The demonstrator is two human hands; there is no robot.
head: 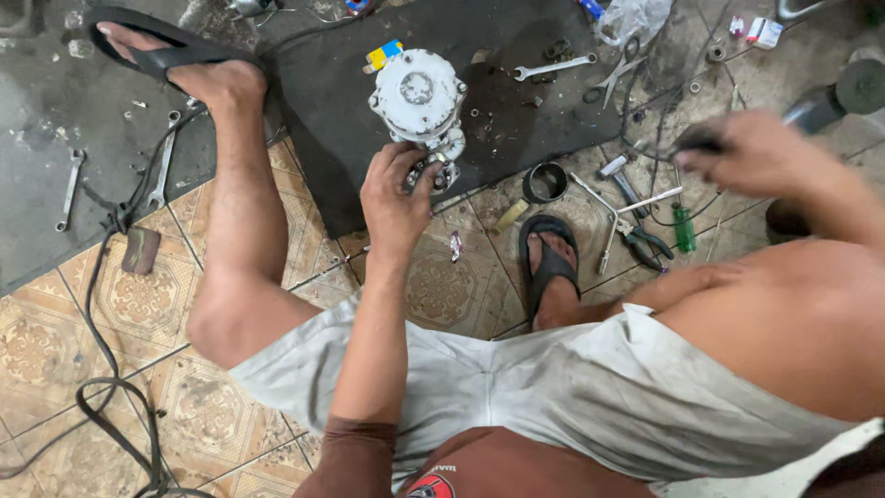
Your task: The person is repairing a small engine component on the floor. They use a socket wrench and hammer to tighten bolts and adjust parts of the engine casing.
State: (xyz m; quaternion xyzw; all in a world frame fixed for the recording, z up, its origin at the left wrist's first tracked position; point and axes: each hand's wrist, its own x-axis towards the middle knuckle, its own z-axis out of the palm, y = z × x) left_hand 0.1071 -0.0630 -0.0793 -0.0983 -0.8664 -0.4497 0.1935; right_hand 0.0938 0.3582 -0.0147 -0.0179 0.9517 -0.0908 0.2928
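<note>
Nearby, one left hand (pixel 395 195) grips one white compressor (pixel 419 100); three wrenches lie about.

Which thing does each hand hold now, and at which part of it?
The left hand grips the near, lower end of the grey metal unit on the mat. The right hand is blurred, closed on something dark; what it is cannot be told.

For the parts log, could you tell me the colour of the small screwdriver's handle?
Green screwdriver handle, head view.

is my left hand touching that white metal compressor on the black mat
Touching. The head view shows the left hand with its fingers wrapped onto the lower end of the white compressor, no gap between them.
</note>
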